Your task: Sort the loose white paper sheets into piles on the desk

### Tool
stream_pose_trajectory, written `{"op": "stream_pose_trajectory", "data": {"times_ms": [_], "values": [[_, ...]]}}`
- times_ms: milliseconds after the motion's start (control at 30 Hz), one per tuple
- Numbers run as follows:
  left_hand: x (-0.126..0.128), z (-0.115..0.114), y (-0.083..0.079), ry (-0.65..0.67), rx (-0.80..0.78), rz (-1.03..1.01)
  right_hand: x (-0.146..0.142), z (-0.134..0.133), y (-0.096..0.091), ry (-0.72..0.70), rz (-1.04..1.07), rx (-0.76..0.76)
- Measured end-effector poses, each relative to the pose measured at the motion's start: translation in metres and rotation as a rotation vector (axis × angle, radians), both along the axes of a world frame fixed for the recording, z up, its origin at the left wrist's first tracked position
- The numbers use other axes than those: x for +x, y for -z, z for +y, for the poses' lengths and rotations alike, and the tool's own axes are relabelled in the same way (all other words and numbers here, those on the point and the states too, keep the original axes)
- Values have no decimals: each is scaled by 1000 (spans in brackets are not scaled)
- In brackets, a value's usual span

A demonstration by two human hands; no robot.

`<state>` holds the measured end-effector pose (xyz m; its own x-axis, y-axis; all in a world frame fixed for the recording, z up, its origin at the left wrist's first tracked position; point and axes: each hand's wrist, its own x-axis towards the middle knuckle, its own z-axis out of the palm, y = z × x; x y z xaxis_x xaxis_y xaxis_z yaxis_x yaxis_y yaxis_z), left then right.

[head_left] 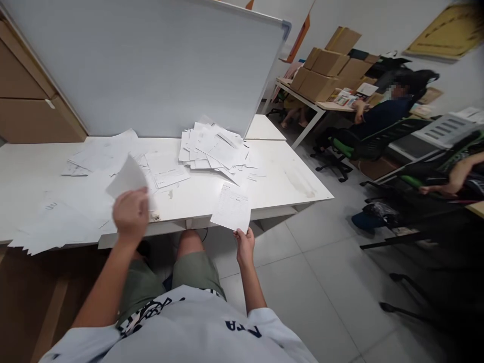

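My left hand (131,214) is closed on a white paper sheet (129,177), raised and slightly blurred over the left part of the white table (302,186). At the table's front edge, my right hand (245,243) pinches the lower corner of a printed sheet (232,205). A messy pile of papers (212,146) lies beyond it, against the whiteboard. More loose papers (102,150) are spread behind my left hand, and a fanned stack of sheets (56,224) rests at the near left edge. A printed form (168,170) lies flat between the piles.
A large whiteboard (162,70) stands along the table's back, with cardboard boxes (38,118) at its left. To the right, a seated person (385,113) works at another desk stacked with boxes (321,65). Another person's arm (459,176) shows at the right edge, near office chairs.
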<state>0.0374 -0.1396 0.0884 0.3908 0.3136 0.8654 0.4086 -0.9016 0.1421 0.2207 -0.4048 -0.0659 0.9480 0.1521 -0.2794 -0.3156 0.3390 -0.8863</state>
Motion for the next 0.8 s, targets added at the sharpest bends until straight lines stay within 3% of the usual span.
{"op": "stream_pose_trajectory", "data": {"times_ms": [67,133,200,267,367,467,800], "values": [[37,-45,-7,270,82,74,-11,2,-7,-49,-38,-16],[70,-85,-5,574,154,200,-22,1,-14,-81,-53,-17],[98,-115,10,806,178,328,-30,-3,-22,-103,-56,5],[116,-133,34,930,209,406,-35,-9,-30,-124,-52,38],[125,-142,69,974,253,431,-38,-20,-38,-149,-18,111],[118,-142,89,976,218,432,-35,-30,-41,-213,42,178],[102,-144,87,866,130,520,-30,-30,-44,-255,18,173]]}}
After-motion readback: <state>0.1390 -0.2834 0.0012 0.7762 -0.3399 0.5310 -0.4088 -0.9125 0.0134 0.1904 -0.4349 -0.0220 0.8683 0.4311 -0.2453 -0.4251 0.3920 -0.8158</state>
